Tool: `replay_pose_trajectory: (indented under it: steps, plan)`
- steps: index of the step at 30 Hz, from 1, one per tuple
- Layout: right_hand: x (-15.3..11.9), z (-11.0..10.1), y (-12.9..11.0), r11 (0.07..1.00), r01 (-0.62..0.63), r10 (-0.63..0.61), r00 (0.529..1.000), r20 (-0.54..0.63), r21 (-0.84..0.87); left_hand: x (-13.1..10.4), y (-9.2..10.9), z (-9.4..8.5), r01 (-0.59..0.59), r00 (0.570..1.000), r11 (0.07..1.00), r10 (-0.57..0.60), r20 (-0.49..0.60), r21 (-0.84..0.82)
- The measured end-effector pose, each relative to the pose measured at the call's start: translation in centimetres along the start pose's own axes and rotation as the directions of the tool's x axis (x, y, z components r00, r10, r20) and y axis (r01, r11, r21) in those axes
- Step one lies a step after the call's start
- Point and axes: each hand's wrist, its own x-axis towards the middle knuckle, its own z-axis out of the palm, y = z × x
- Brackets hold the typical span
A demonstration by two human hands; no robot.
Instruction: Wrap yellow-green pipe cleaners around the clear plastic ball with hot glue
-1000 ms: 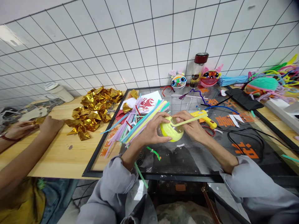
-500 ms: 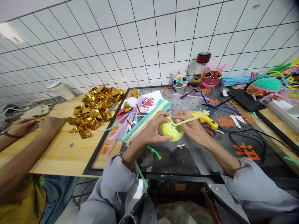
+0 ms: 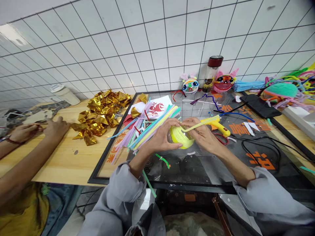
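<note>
A round clear ball wrapped in rows of yellow pipe cleaner (image 3: pixel 183 141) is held above the dark glass. My left hand (image 3: pixel 164 135) curls around its left side, thumb at the lower front. My right hand (image 3: pixel 200 133) is closed on a loose yellow pipe cleaner (image 3: pixel 206 122), pressing it to the ball's top; its free end sticks out to the upper right. The right fingertips are partly hidden. Beyond that hand lies a yellow glue gun (image 3: pixel 222 129). A bundle of pastel pipe cleaners (image 3: pixel 147 136) lies beside my left hand.
Gold foil pieces (image 3: pixel 98 114) are heaped at left, near a co-worker's hands (image 3: pixel 56 127). Along the wall stand two decorated balls (image 3: pixel 190 86) and a bottle (image 3: pixel 210 75). A phone (image 3: pixel 262 105) and a black cable (image 3: pixel 259 141) lie right.
The loose yellow pipe cleaner's free end has shifted slightly right and up. My hands stay around the ball almost in place. The co-worker's nearer hand has moved a little.
</note>
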Motion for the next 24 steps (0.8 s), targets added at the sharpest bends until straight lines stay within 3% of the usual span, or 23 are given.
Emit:
replay_pose_trajectory:
  steps: [16,21,24]
  plan:
    - [-0.04,-0.03,0.14,0.999,0.020,-0.020,0.999,0.026,-0.029,0.13,0.44,-0.30,0.071,0.995,0.997,-0.073,0.061,0.045]
    - [-0.19,-0.28,0.40,0.999,-0.035,0.033,0.996,-0.084,-0.026,0.21,0.64,-0.40,0.093,0.994,0.995,-0.095,0.053,0.042]
    - [-0.11,-0.30,0.09,1.000,0.016,-0.013,0.987,-0.160,0.020,0.26,0.69,-0.41,0.097,0.993,0.995,-0.099,0.061,0.039]
